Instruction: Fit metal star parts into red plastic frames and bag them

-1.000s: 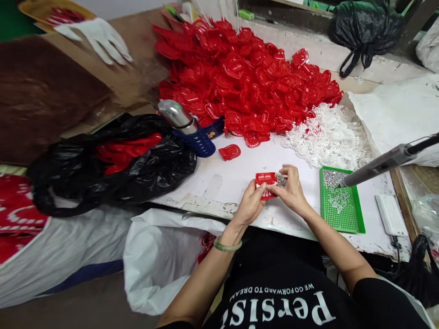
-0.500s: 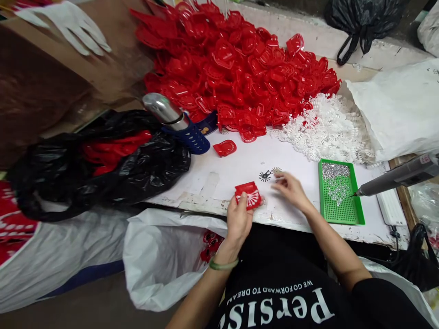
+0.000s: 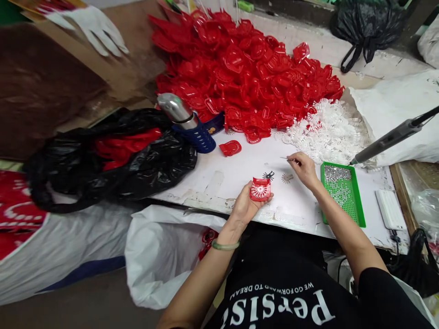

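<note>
My left hand [image 3: 245, 203] is closed around a red plastic part [image 3: 255, 197] near the table's front edge. A white fan-shaped piece [image 3: 261, 189] lies on the part's upper face. To the right and higher up, my right hand [image 3: 303, 168] pinches a thin sliver-like piece [image 3: 284, 158] just above the table; its exact kind is too small to tell. Between the hands lie a black fan-shaped piece [image 3: 268, 175] and a greyish-tan one [image 3: 287, 177]. A single red part [image 3: 230, 148] rests farther back.
Behind are a heap of red parts [image 3: 236, 68] and a pile of white fan pieces [image 3: 331, 130]. At right stands a green tray [image 3: 360, 205] of small metal bits, an electric screwdriver [image 3: 387, 141] hanging over it. A flask [image 3: 176, 109] and black bag [image 3: 144, 178] are left.
My right hand has lifted away from the table and now pinches the thin piece. The red part in my left hand has turned face up. The screwdriver's tip has moved toward the tray's back edge.
</note>
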Demonstrator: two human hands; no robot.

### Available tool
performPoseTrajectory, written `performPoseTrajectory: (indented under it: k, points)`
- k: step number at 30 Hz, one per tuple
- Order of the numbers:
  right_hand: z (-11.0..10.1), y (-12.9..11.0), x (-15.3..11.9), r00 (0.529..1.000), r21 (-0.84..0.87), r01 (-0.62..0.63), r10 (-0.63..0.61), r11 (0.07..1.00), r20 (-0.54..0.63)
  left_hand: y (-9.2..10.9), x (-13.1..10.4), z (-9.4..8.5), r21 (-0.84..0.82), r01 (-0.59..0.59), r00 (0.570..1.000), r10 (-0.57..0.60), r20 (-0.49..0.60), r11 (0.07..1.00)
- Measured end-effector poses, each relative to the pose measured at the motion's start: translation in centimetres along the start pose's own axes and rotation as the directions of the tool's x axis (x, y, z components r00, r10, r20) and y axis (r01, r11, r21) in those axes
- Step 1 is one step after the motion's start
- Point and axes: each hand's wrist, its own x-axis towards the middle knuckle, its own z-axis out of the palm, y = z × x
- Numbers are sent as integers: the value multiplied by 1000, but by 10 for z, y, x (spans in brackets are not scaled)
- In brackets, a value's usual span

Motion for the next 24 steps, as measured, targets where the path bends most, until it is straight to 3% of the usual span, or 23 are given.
performPoseTrajectory:
  k: [2, 4, 7, 10, 13, 19, 24]
  points:
    - [-2, -10, -13, 969, 115, 233, -240, 966, 51, 4, 0, 4, 8, 49, 996, -50, 79, 999]
    - [1, -22, -26, 890, 189, 385, -418, 903, 182, 4, -2, 8, 19, 67, 986, -69, 149, 998]
    - [2, -32, -36, 809, 183, 464, -499, 867, 311, 0, -7, 11, 90, 16, 980, -34, 194, 996]
    - [-4, -34, -40, 781, 162, 489, -513, 857, 356, -4, -14, 11, 200, -52, 967, -1, 256, 978]
    - [-11, -35, -45, 822, 183, 427, -464, 886, 329, -7, -20, 11, 236, -105, 950, 27, 312, 966]
    - [-17, -40, -56, 932, 345, 165, -261, 924, 252, -13, -27, 21, 249, -156, 950, 76, 304, 956]
    - [-17, -42, -59, 955, 354, 15, -118, 935, 273, -22, -31, 28, 273, -167, 954, 85, 289, 947]
